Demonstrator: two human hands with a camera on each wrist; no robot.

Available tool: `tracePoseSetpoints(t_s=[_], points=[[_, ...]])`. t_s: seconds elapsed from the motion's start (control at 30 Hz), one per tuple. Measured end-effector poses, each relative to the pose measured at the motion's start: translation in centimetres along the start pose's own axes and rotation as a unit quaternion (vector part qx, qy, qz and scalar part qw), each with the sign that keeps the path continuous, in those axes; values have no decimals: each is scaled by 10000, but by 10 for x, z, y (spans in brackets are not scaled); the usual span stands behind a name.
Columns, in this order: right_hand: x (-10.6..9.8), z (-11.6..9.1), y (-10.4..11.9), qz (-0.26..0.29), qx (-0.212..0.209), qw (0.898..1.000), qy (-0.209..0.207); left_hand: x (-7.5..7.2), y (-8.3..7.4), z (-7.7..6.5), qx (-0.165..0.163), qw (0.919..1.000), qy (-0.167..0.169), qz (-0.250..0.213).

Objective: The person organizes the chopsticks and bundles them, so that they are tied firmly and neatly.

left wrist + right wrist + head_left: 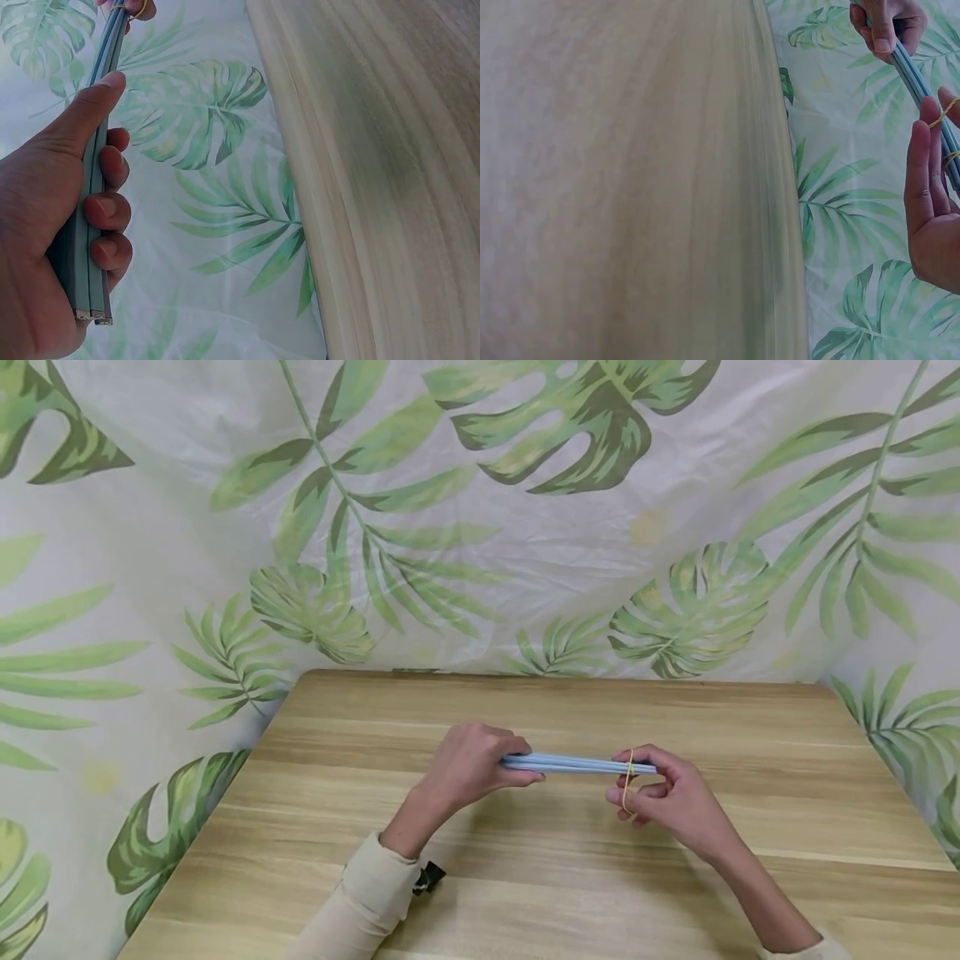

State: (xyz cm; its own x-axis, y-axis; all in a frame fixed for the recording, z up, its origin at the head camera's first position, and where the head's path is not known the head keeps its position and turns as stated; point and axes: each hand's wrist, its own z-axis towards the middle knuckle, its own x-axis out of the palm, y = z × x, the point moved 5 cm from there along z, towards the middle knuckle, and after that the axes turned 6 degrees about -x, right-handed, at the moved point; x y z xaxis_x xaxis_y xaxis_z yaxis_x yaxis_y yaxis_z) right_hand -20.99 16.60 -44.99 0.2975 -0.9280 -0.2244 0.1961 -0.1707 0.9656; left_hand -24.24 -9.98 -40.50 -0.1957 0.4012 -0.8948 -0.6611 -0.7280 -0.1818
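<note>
A bundle of slim light-blue sticks (573, 764) with square ends is held roughly level above the table. My left hand (472, 764) grips its left end, with the thumb along one side and curled fingers round the other, as the left wrist view shows. At the far end, a thin yellow rubber band (627, 793) loops round the sticks. My right hand (675, 797) holds that band stretched between thumb and fingers, close about the stick ends. In the right wrist view, part of the right hand (937, 217) is cut off by the frame edge.
Under both hands lies a wood-grain table (540, 893). A leaf-patterned cloth (555, 568) hangs behind it and at both sides. A small black object (429, 878) is beside the left sleeve (375, 881); its kind is unclear.
</note>
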Motion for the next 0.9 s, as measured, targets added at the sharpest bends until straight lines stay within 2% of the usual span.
tracePoseSetpoints(t_s=[0.07, 0.33, 0.57, 0.9], points=[[0, 1, 1, -22, -46, 10000, -10, 0, -1, 0, -6, 10000, 7, -15], [-4, 3, 3, 20, -696, 9975, -66, 2, -4, 0, -11, 10000, 79, 24], [-14, 1, 4, -418, -712, 9963, -221, 2, -5, -1, -39, 10000, 44, 76], [-25, 0, 5, -465, -596, 9970, -167, -1, -4, 0, 50, 9995, -266, 147]])
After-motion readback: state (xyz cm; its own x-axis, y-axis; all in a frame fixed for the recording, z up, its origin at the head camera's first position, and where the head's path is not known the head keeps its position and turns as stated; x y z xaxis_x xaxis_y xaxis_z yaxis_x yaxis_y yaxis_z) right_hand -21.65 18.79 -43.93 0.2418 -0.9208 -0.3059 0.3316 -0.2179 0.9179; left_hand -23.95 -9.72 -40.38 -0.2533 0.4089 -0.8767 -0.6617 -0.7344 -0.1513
